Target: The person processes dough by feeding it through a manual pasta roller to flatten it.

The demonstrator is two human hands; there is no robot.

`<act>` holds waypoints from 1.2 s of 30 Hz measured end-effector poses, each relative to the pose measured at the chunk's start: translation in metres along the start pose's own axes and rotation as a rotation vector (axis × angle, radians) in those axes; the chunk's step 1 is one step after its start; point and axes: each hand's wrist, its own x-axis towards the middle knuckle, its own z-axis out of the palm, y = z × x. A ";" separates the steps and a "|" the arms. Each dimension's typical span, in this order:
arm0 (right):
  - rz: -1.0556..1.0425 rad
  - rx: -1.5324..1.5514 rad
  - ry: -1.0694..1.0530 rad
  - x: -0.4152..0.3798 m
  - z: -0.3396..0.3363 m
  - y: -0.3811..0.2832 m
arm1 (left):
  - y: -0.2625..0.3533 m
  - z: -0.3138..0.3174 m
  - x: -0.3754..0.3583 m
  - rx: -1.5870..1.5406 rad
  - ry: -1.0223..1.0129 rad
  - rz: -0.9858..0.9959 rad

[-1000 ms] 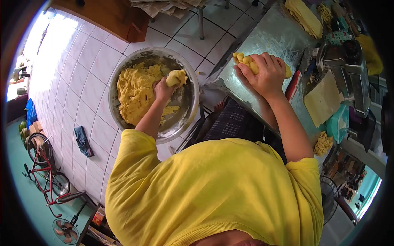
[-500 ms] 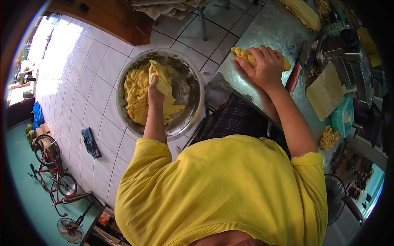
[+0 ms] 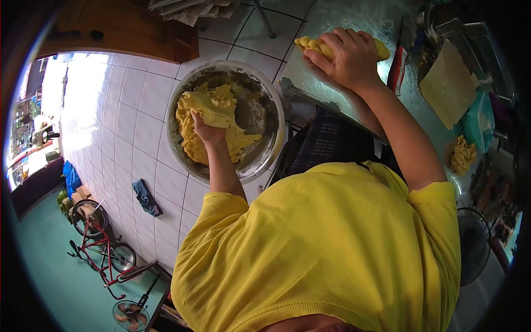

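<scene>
My left hand (image 3: 209,131) is inside a round metal bowl (image 3: 278,127), its fingers under a fold of yellow dough (image 3: 207,104) and its thumb showing on the near side. The soft, rough-edged dough fills the bowl's left part. Up on the metal-topped table, my right hand (image 3: 351,58) is curled over a lumpy piece of yellow dough (image 3: 381,50). Rounded bumps of that piece stick out past the fingers on the left. Both hands' fingertips are partly hidden.
Right of my right hand lies a red-handled knife (image 3: 397,72). Farther right are a flat tan sheet (image 3: 449,86), a teal container (image 3: 479,122) and a clump of dough strips (image 3: 462,155). A dark cloth (image 3: 146,197) lies on the tiled floor; a red bicycle (image 3: 102,243) stands beyond.
My left hand has brought the lifted dough flap down and folded it over the mass in the bowl. My right hand keeps its hold on the dough piece. The whole view has shifted.
</scene>
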 end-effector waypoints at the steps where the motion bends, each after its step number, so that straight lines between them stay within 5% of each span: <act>1: 0.006 0.005 -0.002 0.000 0.000 0.000 | -0.001 0.004 0.000 0.010 0.012 0.021; 9: 0.032 -0.008 -0.051 0.005 -0.018 -0.021 | -0.008 0.009 0.003 0.019 0.141 0.061; 15: -0.117 0.769 -0.254 -0.006 0.012 -0.135 | -0.014 0.011 -0.017 0.298 0.138 -0.006; 19: 0.283 1.028 -0.855 -0.050 0.092 -0.171 | -0.012 0.032 -0.059 0.660 0.155 0.038; 22: 0.142 1.067 -1.111 -0.087 0.148 -0.192 | -0.019 0.037 -0.072 1.104 0.111 0.210; 23: 0.350 1.262 -1.036 -0.121 0.179 -0.214 | -0.020 0.049 -0.080 1.158 0.073 0.188; 24: 0.604 1.370 -1.185 -0.099 0.146 -0.209 | -0.018 0.046 -0.082 1.181 0.036 0.184; 29: 0.443 1.283 -1.085 -0.063 0.148 -0.199 | -0.007 0.045 -0.078 1.416 -0.065 0.223; 32: 0.629 1.451 -1.171 -0.062 0.163 -0.202 | 0.005 0.046 -0.084 1.692 -0.049 0.162; 34: 0.892 1.657 -1.181 -0.056 0.145 -0.201 | 0.005 0.037 -0.085 1.145 -0.031 0.189; 35: 0.986 1.693 -1.103 -0.054 0.135 -0.200 | 0.006 0.024 -0.081 1.141 -0.075 0.164; 36: 1.079 1.726 -1.022 -0.052 0.131 -0.201 | 0.008 0.005 -0.071 1.463 -0.148 0.248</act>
